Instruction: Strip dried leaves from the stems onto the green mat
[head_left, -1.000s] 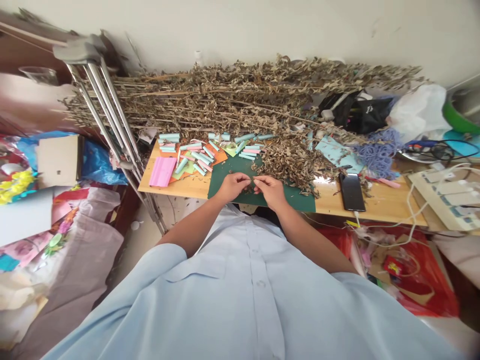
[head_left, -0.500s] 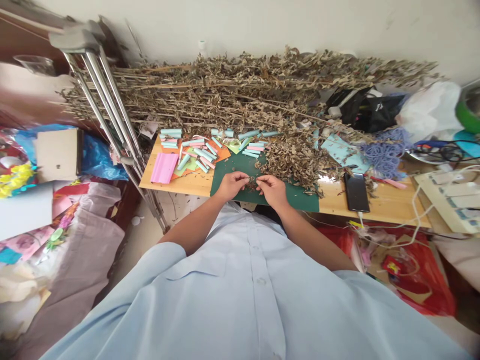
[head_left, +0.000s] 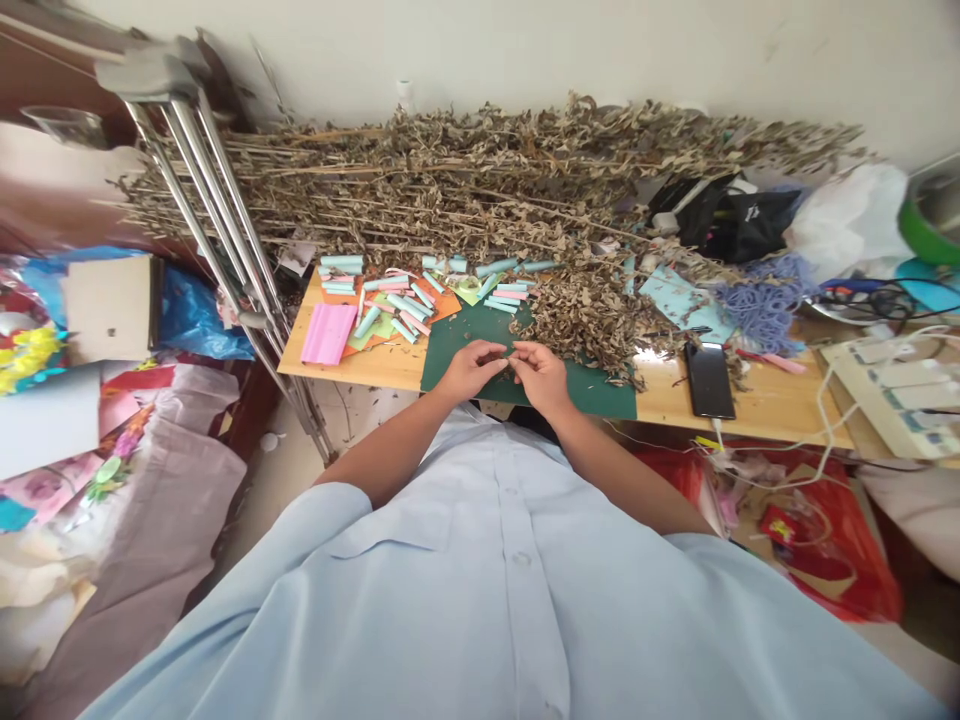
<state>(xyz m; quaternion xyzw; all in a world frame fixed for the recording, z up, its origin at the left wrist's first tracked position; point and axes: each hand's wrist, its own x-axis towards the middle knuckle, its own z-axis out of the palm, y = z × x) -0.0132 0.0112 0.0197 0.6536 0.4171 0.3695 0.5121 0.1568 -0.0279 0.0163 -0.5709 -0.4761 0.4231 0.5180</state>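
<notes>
- Sliver of dried leaf [head_left: 508, 366]: one, tiny, pinched where the two hands' fingertips meet, above the green cutting mat near the bench's front edge; too small to make out its exact shape.
- Hands: two, both the person's own and no others in view, close together with fingertips touching. The left hand [head_left: 471, 370] comes in from the near left and the right hand [head_left: 541, 380] from the near right, each pinching at the sliver.
- Green cutting mat [head_left: 600, 398]: one, lying along the front edge of the wooden bench [head_left: 375, 372], under both hands.
- Dried leaf heap [head_left: 589, 320]: one, crumbled, spilling onto the mat's far right part, just beyond the right hand.
- Dried leafy branches [head_left: 420, 190]: a long bundle, too tangled to count, lying along the bench's back edge against the wall.
- Teal and pink paper rolls [head_left: 405, 303]: roughly two dozen, too overlapped for an exact count, between the left end of the mat and the bench's back left corner, many on orange paper sheets [head_left: 439, 308].
- Pink paper pack [head_left: 327, 333]: one, near the bench's left end.
- Smartphone [head_left: 709, 380]: one, face up near the front edge, right of the mat, with a strip of bare wood between them.
- Metal crutches [head_left: 202, 190]: two, leaning beyond the bench's left end.
</notes>
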